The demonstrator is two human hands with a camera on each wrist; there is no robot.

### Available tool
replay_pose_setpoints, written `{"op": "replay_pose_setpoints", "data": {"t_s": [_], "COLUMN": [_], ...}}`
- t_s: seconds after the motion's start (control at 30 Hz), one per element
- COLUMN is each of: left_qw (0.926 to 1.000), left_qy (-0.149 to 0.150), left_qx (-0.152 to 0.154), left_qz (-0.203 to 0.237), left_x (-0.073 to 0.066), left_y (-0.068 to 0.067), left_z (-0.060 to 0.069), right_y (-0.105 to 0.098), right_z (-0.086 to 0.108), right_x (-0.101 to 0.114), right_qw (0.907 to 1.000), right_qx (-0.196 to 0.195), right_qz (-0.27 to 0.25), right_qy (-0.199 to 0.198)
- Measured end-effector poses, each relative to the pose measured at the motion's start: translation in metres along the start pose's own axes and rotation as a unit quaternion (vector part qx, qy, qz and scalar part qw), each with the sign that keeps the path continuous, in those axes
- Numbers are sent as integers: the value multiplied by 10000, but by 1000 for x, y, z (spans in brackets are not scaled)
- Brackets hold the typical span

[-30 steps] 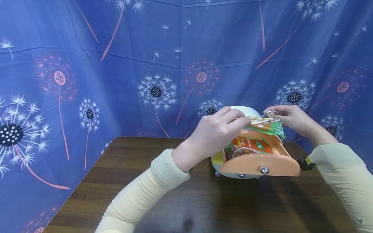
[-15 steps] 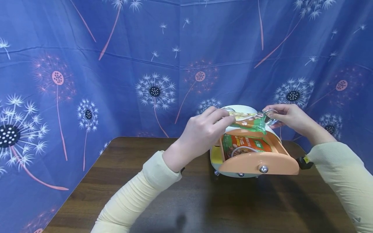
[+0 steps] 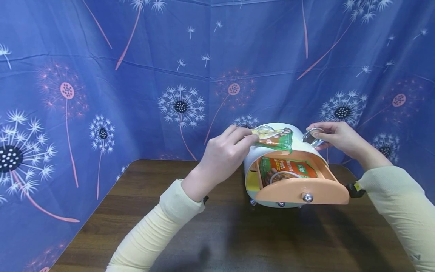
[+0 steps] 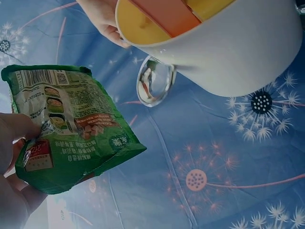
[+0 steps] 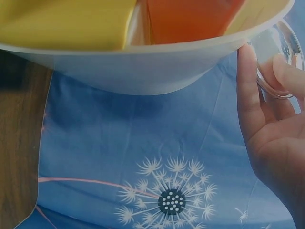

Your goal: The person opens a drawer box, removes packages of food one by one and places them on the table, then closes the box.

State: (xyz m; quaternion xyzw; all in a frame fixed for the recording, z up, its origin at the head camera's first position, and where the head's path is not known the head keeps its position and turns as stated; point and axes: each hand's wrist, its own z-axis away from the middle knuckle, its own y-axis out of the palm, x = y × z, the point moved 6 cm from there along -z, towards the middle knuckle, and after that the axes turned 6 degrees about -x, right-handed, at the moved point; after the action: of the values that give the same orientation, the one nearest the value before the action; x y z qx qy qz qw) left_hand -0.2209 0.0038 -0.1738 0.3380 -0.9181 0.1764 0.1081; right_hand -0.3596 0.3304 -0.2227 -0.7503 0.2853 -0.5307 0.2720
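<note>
My left hand (image 3: 222, 155) grips one end of a green and orange food packet (image 3: 275, 140) above the left side of a white rounded box (image 3: 299, 141). Printed text, a barcode and small pictures cover the packet's back (image 4: 71, 129) in the left wrist view. An orange drawer (image 3: 292, 190) with a silver knob is pulled out of the box. Inside it lies an orange-red food packet (image 3: 289, 169). At the box's upper right, my right hand (image 3: 340, 138) holds a shiny silver round piece (image 3: 312, 138) between thumb and fingers; the right wrist view shows its forefinger touching the box.
Another shiny round piece (image 4: 155, 81) is on the box's other side. Short silver feet (image 3: 253, 203) raise the box off the brown wooden table (image 3: 153, 226). A black and yellow object (image 3: 355, 189) sits by the right sleeve. Blue dandelion-patterned cloth (image 3: 142, 94) hangs behind.
My left hand has moved left with the green and orange packet, away from above the drawer and from the right hand. The right hand has stayed at the silver piece.
</note>
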Motion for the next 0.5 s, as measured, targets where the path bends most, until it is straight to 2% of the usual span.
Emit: {"op": "replay_pose_setpoints", "data": {"t_s": [0.2, 0.5], "left_qw": [9997, 9991], "left_qy": [-209, -355], "left_qx": [-136, -125], "left_qz": [-57, -218], "left_x": [11, 24], "left_y": [-4, -7], "left_z": [8, 21], "right_y": [0, -2], "right_z": [2, 3], "right_x": [2, 2], "right_qw": [10000, 10000], "right_qx": [-39, -51], "right_qz": [-35, -16], "right_qy": [-44, -70]}}
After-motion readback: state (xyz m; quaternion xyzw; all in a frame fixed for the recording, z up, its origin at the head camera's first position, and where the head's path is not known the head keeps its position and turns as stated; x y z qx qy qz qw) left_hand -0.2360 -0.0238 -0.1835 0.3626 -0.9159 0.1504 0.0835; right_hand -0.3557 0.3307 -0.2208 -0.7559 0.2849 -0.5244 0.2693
